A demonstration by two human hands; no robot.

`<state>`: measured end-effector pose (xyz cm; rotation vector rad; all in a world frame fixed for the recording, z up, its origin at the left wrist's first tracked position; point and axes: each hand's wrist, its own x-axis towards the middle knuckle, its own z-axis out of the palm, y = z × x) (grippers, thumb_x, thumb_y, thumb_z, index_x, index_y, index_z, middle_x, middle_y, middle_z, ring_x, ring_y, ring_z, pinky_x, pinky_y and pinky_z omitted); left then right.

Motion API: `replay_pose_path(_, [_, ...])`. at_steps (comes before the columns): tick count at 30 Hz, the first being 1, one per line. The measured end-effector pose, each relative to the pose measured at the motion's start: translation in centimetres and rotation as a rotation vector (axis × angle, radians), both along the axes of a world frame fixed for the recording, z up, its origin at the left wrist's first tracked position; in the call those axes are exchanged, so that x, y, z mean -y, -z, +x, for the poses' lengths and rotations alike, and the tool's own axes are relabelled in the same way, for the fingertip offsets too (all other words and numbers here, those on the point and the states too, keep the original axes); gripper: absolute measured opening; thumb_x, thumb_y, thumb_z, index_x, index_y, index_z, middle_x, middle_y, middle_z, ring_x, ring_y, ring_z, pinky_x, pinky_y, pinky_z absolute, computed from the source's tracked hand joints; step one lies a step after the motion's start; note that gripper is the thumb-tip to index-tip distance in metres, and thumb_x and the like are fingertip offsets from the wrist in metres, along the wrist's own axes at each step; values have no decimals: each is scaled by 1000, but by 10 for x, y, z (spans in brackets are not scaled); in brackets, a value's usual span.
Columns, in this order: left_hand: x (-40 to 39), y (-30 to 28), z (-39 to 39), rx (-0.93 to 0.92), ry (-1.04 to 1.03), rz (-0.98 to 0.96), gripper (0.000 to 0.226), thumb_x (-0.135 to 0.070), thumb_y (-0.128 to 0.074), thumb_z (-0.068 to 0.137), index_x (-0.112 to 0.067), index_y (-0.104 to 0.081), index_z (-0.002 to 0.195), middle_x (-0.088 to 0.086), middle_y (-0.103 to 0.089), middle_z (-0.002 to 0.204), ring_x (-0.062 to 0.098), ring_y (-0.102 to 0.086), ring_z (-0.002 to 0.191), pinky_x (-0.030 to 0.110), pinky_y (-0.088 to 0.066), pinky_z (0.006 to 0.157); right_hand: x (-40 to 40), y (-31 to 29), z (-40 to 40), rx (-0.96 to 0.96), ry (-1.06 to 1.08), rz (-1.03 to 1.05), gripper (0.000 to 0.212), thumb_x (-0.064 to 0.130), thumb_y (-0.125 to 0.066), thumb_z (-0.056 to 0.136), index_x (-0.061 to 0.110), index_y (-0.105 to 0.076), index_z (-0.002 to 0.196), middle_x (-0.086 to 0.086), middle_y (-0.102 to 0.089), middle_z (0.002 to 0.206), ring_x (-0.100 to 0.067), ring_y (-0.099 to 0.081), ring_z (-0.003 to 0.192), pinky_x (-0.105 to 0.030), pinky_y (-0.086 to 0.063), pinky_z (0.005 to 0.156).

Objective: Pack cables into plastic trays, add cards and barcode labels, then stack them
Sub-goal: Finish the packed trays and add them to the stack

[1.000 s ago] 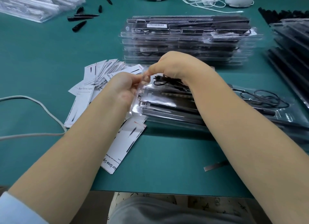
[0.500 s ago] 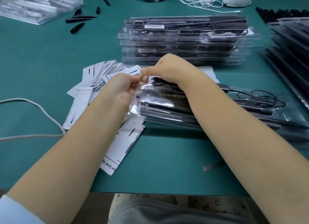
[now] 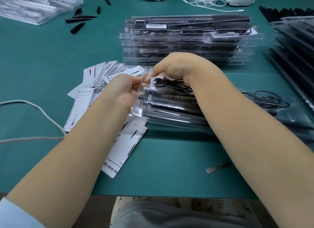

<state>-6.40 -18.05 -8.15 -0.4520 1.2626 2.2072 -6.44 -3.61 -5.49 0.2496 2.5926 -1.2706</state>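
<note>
A clear plastic tray (image 3: pixel 169 113) holding dark parts lies in front of me on top of other trays. My left hand (image 3: pixel 124 90) grips its left end, thumb on the rim. My right hand (image 3: pixel 176 66) is curled over the tray's upper left corner. Its fingertips pinch at the end of a coiled black cable (image 3: pixel 171 83) that lies in the tray, close to my left thumb. Behind stands a stack of packed trays (image 3: pixel 186 45) with a barcode label (image 3: pixel 157 26) on top. White cards (image 3: pixel 102 73) are fanned out at the left, and one card (image 3: pixel 126 146) lies under my left forearm.
A white cord (image 3: pixel 34 107) loops across the left of the green table (image 3: pixel 169 159). Empty clear trays (image 3: pixel 34 5) and black pointed parts (image 3: pixel 78 27) lie at the far left. Dark tray stacks (image 3: pixel 295 49) fill the right edge. A small metal strip (image 3: pixel 218 167) lies near the front.
My right fingertips have shifted slightly left, closer to my left thumb at the tray's corner. The tray and cable stay where they were.
</note>
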Motion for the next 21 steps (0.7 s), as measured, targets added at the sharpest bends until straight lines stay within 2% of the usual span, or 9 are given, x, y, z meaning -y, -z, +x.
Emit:
replay_pose_path(2, [1,1,-2,5,-6,-4,12,9,-46,89,7,-58,87,8,-59,54,12,-50,60,27,-42,99,1,0,-3,-17,0,37,10,28,-72,74,22,-67,70,0,-63,99,-19,-57,92,-31,-43,73])
replay_pose_path(5, [0,3,-4,-6,-9,-34,11,9,-48,87,7,-59,86,8,-61,55,13,-53,60,31,-41,105,2,2,-3,-29,1,86,22,33,-72,73,20,-68,89,-3,-61,111,-22,-56,99,-31,-41,71])
replay_pose_path(7, [-1,3,-4,-27,-13,-68,10,10,-50,86,8,-59,84,8,-62,56,12,-56,62,31,-43,104,1,5,-2,-16,7,73,33,36,-70,73,18,-65,100,-1,-58,110,-19,-54,98,-29,-37,65])
replay_pose_path(9, [-2,3,-3,-38,-16,-76,10,11,-50,86,9,-59,82,9,-63,59,14,-58,66,31,-43,104,0,6,2,14,-2,42,30,38,-67,75,20,-63,98,5,-54,100,-12,-49,89,-26,-32,59])
replay_pose_path(12, [-1,2,-3,-36,-2,-105,11,9,-51,86,8,-60,79,11,-64,65,17,-58,78,33,-43,104,-1,6,4,48,-47,0,32,41,-68,69,24,-70,95,7,-55,107,-13,-48,99,-27,-32,65])
replay_pose_path(16, [0,2,-2,-15,-13,-67,10,9,-49,87,7,-59,85,12,-63,60,14,-54,62,31,-44,100,-1,4,4,-16,-84,64,38,44,-74,63,22,-69,94,2,-56,117,-19,-49,107,-25,-34,65])
replay_pose_path(19, [1,1,-2,-2,-7,-47,11,8,-48,88,5,-58,88,10,-59,56,12,-53,51,26,-51,80,-1,4,1,-35,-83,82,34,44,-75,64,23,-71,90,3,-59,112,-18,-51,104,-25,-35,65])
replay_pose_path(20, [1,1,-2,-4,-2,-48,11,8,-48,87,5,-58,88,9,-59,56,12,-53,52,26,-51,76,-1,4,1,-41,-82,82,32,44,-76,64,23,-71,87,3,-60,110,-18,-51,104,-25,-36,65])
replay_pose_path(21, [0,1,-2,-5,-1,-50,11,8,-49,86,6,-59,88,10,-61,60,13,-56,57,27,-51,82,-2,5,1,-42,-81,78,29,43,-76,64,23,-71,85,3,-59,110,-18,-51,103,-25,-36,65])
